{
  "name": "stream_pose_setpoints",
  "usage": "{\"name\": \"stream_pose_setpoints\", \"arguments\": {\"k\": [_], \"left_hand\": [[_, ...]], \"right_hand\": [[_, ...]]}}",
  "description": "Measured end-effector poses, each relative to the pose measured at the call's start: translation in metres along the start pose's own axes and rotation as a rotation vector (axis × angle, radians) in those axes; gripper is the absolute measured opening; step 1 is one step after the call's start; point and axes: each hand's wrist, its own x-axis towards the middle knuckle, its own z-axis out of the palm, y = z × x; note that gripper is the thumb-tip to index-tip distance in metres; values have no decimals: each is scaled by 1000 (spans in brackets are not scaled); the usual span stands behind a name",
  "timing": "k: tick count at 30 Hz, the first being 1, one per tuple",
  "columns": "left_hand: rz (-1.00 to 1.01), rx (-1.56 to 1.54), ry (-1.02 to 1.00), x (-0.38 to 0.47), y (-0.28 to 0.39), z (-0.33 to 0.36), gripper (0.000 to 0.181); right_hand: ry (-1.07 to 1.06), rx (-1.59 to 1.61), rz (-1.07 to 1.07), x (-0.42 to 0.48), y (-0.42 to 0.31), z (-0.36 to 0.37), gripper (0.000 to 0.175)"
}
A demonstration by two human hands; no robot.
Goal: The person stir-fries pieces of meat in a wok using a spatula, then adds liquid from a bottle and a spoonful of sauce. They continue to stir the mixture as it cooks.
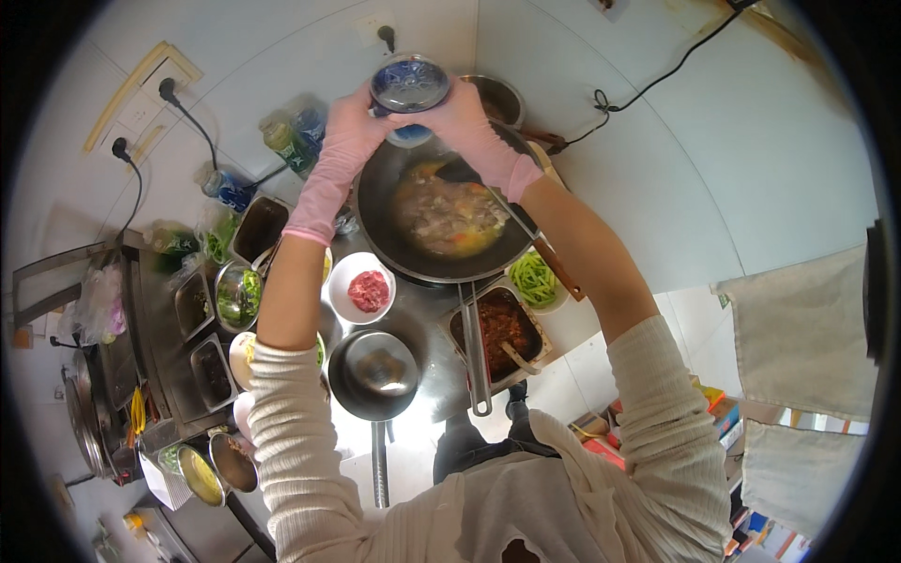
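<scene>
Both my hands wear pink gloves and are raised over the far side of a dark wok (376, 239). Between them, my left hand (355, 123) and my right hand (457, 112) grip a round blue container with a clear top (410, 84). A blue-and-white patch shows just below it; I cannot tell whether it is part of the same container. Pale meat pieces in yellowish broth (450, 214), with orange bits, lie in the wok. A spatula (457, 171) rests in there too, its wooden handle (556, 267) leaning over the near right rim under my right forearm.
Left of the wok's handle (479, 359) are a white bowl (334, 285) of raw red meat and a steel saucepan (373, 373). Right of it sit a tray of red chilli sauce (501, 327) and green vegetable strips (533, 279). Bottles (287, 144) and a pot (517, 98) stand behind.
</scene>
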Motion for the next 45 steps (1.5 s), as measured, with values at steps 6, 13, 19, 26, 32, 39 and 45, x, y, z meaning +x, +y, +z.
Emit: {"name": "stream_pose_setpoints", "arguments": {"k": [6,13,19,26,32,39,45], "left_hand": [[-143,-142,7,-36,-11,-35,51],[-278,-340,-56,-76,23,-41,53],[-343,-568,-76,-98,48,-4,51],[-163,-554,-60,-103,77,54,45],[-87,-339,-76,-115,108,52,52],[-881,-1467,-35,-200,108,2,43],[-689,-1809,19,-288,125,-16,47]], "right_hand": [[-79,43,98,-8,-3,42,63],[-196,27,149,-40,-28,34,60],[-178,-112,207,-70,-36,0,62],[-146,-204,161,-101,-48,-61,65],[15,-321,83,-126,-66,-71,57],[-38,-502,-756,-161,-91,-34,37],[-249,-520,-1248,-208,-111,18,20]]}}
